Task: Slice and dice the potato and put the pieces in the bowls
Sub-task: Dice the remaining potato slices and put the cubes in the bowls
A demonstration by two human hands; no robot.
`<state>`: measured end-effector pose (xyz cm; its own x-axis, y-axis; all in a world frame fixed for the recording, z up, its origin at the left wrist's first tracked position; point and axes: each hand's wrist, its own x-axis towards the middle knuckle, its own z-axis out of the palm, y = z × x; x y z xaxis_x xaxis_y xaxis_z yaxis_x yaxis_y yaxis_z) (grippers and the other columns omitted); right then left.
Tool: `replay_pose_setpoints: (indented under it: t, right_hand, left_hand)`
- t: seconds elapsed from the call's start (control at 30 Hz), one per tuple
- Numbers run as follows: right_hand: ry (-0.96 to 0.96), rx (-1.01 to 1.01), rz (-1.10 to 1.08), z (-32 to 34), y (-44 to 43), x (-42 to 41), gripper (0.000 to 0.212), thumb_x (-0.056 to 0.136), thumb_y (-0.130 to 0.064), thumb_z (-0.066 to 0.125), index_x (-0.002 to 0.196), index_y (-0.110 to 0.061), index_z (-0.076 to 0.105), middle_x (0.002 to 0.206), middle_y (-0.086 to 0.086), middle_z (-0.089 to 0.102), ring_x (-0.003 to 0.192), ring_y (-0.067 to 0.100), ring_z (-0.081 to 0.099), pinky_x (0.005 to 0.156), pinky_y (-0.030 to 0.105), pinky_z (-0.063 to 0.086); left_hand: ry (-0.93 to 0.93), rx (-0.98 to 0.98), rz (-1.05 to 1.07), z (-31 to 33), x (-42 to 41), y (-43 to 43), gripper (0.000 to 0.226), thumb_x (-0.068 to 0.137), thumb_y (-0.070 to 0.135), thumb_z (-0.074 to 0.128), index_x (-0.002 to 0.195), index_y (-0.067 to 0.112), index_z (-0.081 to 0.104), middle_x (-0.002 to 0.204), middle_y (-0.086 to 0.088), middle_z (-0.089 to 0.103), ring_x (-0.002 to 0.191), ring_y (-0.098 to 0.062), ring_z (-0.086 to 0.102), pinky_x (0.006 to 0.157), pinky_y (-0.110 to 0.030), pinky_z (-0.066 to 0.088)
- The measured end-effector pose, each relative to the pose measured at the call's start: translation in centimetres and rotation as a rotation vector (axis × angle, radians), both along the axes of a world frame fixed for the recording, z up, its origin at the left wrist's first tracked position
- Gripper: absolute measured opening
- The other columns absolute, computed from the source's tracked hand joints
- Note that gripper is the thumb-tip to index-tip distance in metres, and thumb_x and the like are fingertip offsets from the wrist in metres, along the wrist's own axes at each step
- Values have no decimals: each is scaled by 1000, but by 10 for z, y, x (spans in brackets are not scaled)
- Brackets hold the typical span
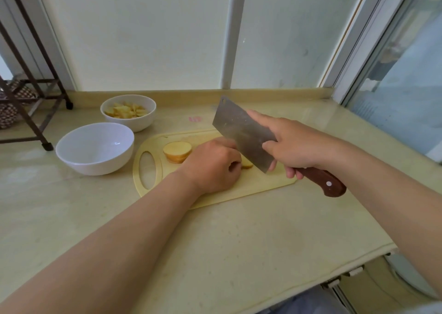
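A single head-worn wide-angle view is given, directed forward and downward, close over the worktop (pixel 239 230) toward the window.

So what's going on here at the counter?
A person is cutting up a potato on a yellow cutting board. The right hand grips a cleaver by its wooden handle, blade tilted over the board, while the left hand holds down a potato piece next to the blade. A stack of slices waits on the board. The far white bowl already holds diced pieces; the near white bowl has none yet.
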<state>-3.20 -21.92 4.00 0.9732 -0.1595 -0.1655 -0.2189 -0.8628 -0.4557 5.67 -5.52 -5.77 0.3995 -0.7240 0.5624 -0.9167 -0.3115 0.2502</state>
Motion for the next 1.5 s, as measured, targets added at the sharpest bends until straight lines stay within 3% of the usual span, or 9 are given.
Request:
replay_pose_setpoints:
  t: [0.33,0.5,0.73,1.07,1.5]
  right_hand:
    - [75,-94,35,6,8,-16,80,108,-14,37,153,-69,0,87,9,72,43,17,63,48,34,59]
    - [98,-159,18,0,29,-11,87,104,-9,37,153,-66,-6,94,6,62,51,23,69,48,38,61]
    - [44,-126,27,-6,37,21,92,97,-3,35,158,-59,-4,93,14,70,60,29,73,48,36,61]
    - [94,-33,-20,12,15,-9,88,102,-2,36,156,-65,6,89,14,74,46,18,64,47,31,55]
    - [94,-94,7,9,24,-18,85,104,-8,36,154,-67,2,90,11,73,44,18,65,46,32,57]
  left_hand:
    - [4,6,-19,2,0,1,16,82,16,61,73,12,73,77,0,63,71,-19,56,62,-34,53]
    - [2,5,-21,2,-1,1,15,79,16,61,74,11,75,75,-2,65,69,-22,58,58,-35,53]
    - [44,-2,-37,1,-1,2,17,77,15,62,85,16,78,84,-1,70,78,-24,63,65,-33,54]
    - [107,-12,4,4,2,4,16,77,18,59,70,12,72,74,-2,61,69,-22,56,62,-36,52]
    - [86,-3,6,4,2,4,13,80,16,63,77,11,74,77,-2,62,72,-21,56,64,-38,52]
